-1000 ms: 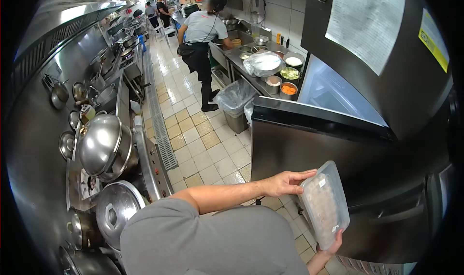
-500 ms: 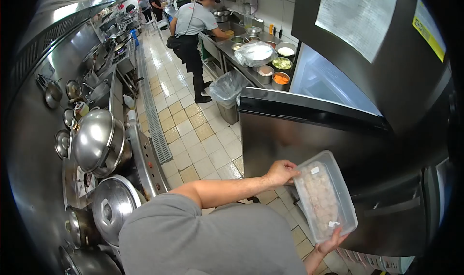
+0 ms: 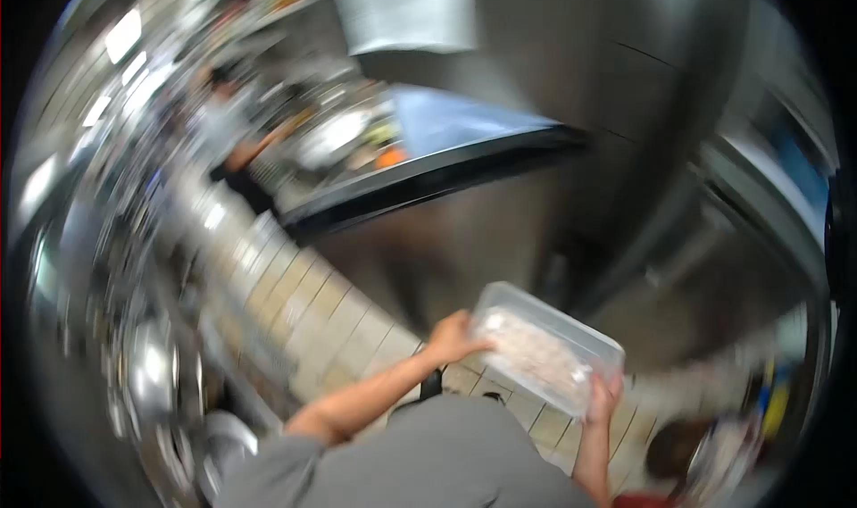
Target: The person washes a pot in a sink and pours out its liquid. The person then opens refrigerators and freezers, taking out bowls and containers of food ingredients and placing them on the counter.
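A clear plastic food container (image 3: 585,334) is in front of my body, tilted toward me. Pale pinkish food pieces (image 3: 536,347) lie inside it; blur hides their exact kind. My left hand (image 3: 457,338) grips the container's near left end, thumb over the edge. At the opposite end, my right hand (image 3: 604,396) is wrapped round the right corner. Both hands carry it at about waist height, above the tiled floor.
An open steel fridge door (image 3: 428,231) stands just beyond the container. Behind it, a person (image 3: 228,133) works at a counter with bowls, including orange food (image 3: 390,156). Blurred cookware (image 3: 152,365) lines the left. A round dark object (image 3: 669,450) is at lower right.
My view has swung to the right, blurring the kitchen. The container has turned with me and shifted left in view. My left hand has moved from pinching its edge to gripping its end.
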The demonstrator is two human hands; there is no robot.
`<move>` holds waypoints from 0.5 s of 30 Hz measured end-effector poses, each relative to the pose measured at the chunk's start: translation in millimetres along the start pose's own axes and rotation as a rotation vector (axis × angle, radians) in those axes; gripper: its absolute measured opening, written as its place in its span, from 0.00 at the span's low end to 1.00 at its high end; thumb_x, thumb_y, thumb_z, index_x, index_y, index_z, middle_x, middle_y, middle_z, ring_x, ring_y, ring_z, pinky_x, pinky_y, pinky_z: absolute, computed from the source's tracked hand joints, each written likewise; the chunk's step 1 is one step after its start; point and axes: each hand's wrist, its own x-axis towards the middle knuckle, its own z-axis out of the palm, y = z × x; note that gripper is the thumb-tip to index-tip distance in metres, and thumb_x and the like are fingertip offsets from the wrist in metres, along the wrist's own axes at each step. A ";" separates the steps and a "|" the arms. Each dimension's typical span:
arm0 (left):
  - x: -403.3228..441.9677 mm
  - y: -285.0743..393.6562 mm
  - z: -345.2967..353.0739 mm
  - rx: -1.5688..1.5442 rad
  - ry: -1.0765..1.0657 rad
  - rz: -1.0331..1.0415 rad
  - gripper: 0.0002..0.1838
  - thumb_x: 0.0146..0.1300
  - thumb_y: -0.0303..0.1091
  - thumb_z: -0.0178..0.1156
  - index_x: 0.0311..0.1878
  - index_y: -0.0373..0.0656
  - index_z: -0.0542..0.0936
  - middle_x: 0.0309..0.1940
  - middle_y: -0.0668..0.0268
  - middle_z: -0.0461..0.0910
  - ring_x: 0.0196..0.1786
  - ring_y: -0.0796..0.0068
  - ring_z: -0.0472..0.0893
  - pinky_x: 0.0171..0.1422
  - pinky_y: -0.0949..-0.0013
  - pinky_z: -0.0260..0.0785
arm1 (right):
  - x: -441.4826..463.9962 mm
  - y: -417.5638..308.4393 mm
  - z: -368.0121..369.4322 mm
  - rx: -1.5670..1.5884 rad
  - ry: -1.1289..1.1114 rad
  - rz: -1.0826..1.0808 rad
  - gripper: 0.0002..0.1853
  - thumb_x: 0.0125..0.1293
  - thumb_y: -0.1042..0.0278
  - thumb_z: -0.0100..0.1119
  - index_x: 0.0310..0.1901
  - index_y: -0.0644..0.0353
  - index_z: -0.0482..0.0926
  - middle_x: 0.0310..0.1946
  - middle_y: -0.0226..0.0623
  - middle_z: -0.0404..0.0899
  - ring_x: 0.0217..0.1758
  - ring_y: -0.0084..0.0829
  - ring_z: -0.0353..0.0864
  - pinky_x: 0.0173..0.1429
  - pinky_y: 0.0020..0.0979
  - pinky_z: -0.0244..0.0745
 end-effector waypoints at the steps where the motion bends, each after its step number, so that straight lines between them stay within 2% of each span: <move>1: 2.7 16.8 -2.8 0.009 -0.049 0.033 0.37 0.42 0.57 0.83 0.42 0.34 0.80 0.38 0.52 0.85 0.42 0.56 0.85 0.49 0.57 0.76 | 5.2 -4.8 -12.2 -0.066 -0.043 0.052 0.31 0.70 0.80 0.54 0.75 0.62 0.63 0.68 0.40 0.72 0.71 0.35 0.71 0.74 0.36 0.66; 2: 19.3 -12.8 25.6 -0.034 -0.039 0.083 0.34 0.44 0.55 0.83 0.40 0.34 0.80 0.35 0.56 0.85 0.42 0.61 0.85 0.48 0.60 0.77 | 0.2 -36.7 11.7 -0.081 -0.040 -0.044 0.34 0.68 0.82 0.56 0.76 0.63 0.62 0.66 0.38 0.74 0.67 0.28 0.73 0.71 0.31 0.68; 3: 23.1 -0.4 30.6 0.027 -0.089 -0.002 0.34 0.43 0.52 0.84 0.42 0.35 0.79 0.36 0.59 0.84 0.42 0.65 0.85 0.47 0.60 0.78 | -4.1 -57.3 17.4 -0.101 -0.027 -0.048 0.35 0.68 0.81 0.57 0.76 0.62 0.62 0.66 0.38 0.74 0.67 0.26 0.72 0.70 0.29 0.67; 4: 28.7 -3.6 39.4 -0.063 -0.181 0.009 0.32 0.48 0.48 0.82 0.47 0.36 0.78 0.40 0.60 0.84 0.46 0.66 0.84 0.50 0.60 0.78 | -1.4 -45.7 3.1 -0.068 -0.025 -0.008 0.35 0.69 0.80 0.58 0.77 0.61 0.61 0.67 0.38 0.73 0.68 0.26 0.72 0.72 0.29 0.65; 5: 42.1 -8.1 47.0 -0.160 -0.257 -0.007 0.31 0.53 0.45 0.80 0.52 0.37 0.77 0.44 0.60 0.83 0.50 0.67 0.83 0.53 0.60 0.77 | 0.1 -43.2 -2.2 -0.117 -0.068 -0.128 0.34 0.71 0.77 0.58 0.77 0.60 0.60 0.68 0.38 0.72 0.69 0.26 0.71 0.73 0.29 0.65; 7: 46.9 -5.3 66.7 -0.856 -0.457 -0.119 0.31 0.62 0.37 0.73 0.65 0.41 0.70 0.57 0.59 0.79 0.59 0.64 0.79 0.64 0.58 0.73 | -14.1 -60.0 -19.3 0.058 -0.097 -0.023 0.34 0.72 0.74 0.59 0.77 0.59 0.60 0.70 0.38 0.70 0.71 0.25 0.70 0.73 0.29 0.66; 8: 60.8 -11.1 73.3 -0.982 -0.643 -0.233 0.34 0.67 0.33 0.68 0.73 0.45 0.65 0.65 0.59 0.74 0.66 0.63 0.74 0.72 0.55 0.68 | -23.8 -56.3 -26.1 0.060 -0.012 -0.042 0.34 0.72 0.74 0.59 0.77 0.59 0.60 0.70 0.38 0.70 0.71 0.25 0.70 0.73 0.29 0.66; 10: 65.0 14.6 97.2 -1.049 -0.770 -0.127 0.32 0.72 0.42 0.63 0.74 0.44 0.64 0.68 0.59 0.72 0.68 0.60 0.73 0.74 0.53 0.66 | -38.1 -44.7 -48.5 0.152 0.093 -0.016 0.30 0.72 0.70 0.62 0.73 0.61 0.67 0.63 0.39 0.78 0.64 0.25 0.77 0.67 0.29 0.73; 11: 57.8 33.0 112.0 -1.081 -0.816 -0.107 0.31 0.74 0.44 0.59 0.74 0.43 0.63 0.68 0.58 0.71 0.70 0.58 0.72 0.74 0.52 0.65 | -54.9 -42.2 -67.9 0.162 0.158 -0.040 0.30 0.72 0.70 0.62 0.73 0.61 0.67 0.63 0.39 0.78 0.64 0.25 0.77 0.67 0.29 0.73; 13: 54.5 47.9 140.0 -1.038 -0.908 -0.056 0.30 0.76 0.44 0.57 0.74 0.43 0.62 0.69 0.57 0.70 0.70 0.58 0.72 0.74 0.51 0.66 | -91.5 -35.3 -86.2 -0.214 0.486 0.072 0.24 0.73 0.68 0.62 0.68 0.61 0.73 0.53 0.34 0.83 0.55 0.25 0.82 0.60 0.29 0.77; 14: 43.4 54.1 162.7 -1.021 -0.925 0.005 0.30 0.77 0.45 0.55 0.75 0.43 0.61 0.70 0.56 0.69 0.70 0.57 0.72 0.74 0.51 0.66 | -114.9 -14.0 -106.2 -0.330 0.641 -0.051 0.18 0.71 0.67 0.64 0.60 0.63 0.80 0.41 0.33 0.86 0.43 0.25 0.84 0.49 0.29 0.80; 15: 29.3 66.2 179.8 -0.972 -1.018 -0.007 0.30 0.77 0.45 0.55 0.75 0.43 0.61 0.70 0.56 0.69 0.70 0.57 0.72 0.74 0.51 0.66 | -144.6 -4.5 -120.2 -0.304 0.736 -0.040 0.18 0.71 0.67 0.64 0.60 0.63 0.80 0.41 0.33 0.86 0.43 0.25 0.84 0.49 0.29 0.80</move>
